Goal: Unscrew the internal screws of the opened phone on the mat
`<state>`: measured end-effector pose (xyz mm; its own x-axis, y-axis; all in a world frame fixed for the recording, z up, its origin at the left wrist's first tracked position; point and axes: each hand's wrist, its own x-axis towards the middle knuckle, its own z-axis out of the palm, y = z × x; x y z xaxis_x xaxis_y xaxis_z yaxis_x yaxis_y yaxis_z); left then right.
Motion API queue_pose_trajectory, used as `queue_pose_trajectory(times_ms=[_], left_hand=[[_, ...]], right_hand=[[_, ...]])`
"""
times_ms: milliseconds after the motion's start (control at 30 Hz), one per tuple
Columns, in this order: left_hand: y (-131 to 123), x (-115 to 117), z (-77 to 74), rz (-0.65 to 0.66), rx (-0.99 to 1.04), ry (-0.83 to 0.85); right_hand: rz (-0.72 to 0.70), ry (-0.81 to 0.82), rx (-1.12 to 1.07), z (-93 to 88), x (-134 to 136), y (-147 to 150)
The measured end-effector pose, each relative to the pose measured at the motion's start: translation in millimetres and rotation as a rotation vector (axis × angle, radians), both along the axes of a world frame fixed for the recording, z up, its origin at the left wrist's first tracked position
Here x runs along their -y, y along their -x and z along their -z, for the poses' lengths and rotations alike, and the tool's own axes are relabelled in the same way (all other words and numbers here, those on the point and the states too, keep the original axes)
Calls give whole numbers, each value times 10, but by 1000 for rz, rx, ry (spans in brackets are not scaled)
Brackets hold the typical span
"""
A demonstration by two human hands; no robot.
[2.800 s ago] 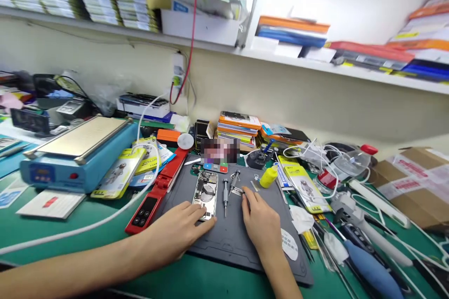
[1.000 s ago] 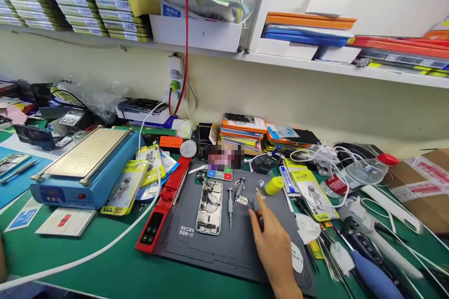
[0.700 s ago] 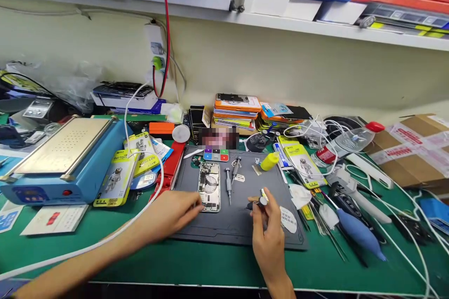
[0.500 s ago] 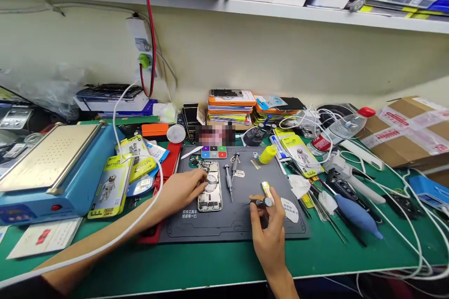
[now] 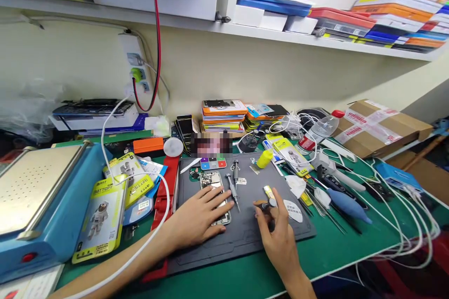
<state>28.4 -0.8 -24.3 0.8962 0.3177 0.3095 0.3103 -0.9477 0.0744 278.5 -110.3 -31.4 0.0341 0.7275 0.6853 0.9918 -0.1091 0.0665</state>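
Left hand [image 5: 200, 215] is down flat now, fingers spread and relaxed, gripping nothing, palm and fingertips lying across the lower half of the opened phone [image 5: 209, 179] just left of centre frame. You can see the phone's bare metal insides, shiny and rectangular, poking out above the fingers. Right hand [image 5: 280, 238] is lower centre-right, thumb and forefinger pinched tight on a small screwdriver [image 5: 267, 205], a slim dark-handled one held nearly level, its tip pointing left toward the phone but apart from it. Both sit on the matte dark grey mat [image 5: 245, 238], rubbery-looking with a moulded rim. Two more slender steel screwdrivers [image 5: 232, 188] lie between the hands, just beside the phone. A rounded yellow bottle [image 5: 264, 159] lies tilted at the mat's far edge. Far left, a boxy blue heating plate [image 5: 45, 215] with a dull perforated metal top; a glossy white cable [image 5: 140, 247] loops across the green bench.
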Motion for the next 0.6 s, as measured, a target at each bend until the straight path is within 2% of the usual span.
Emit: queue_pose_trajectory(times_ms=[200,433,600], left_hand=[[-55,-24,-22,-8,71,24],[-61,-32,-6,-34,85,-5],[-65,-25,29,-106,97,-25]], right_hand=[[-100,-20,111,-89,-149,-95],[-274,-4,7,-186,-463,-136],[-499,10,58,-301,-714,-46]])
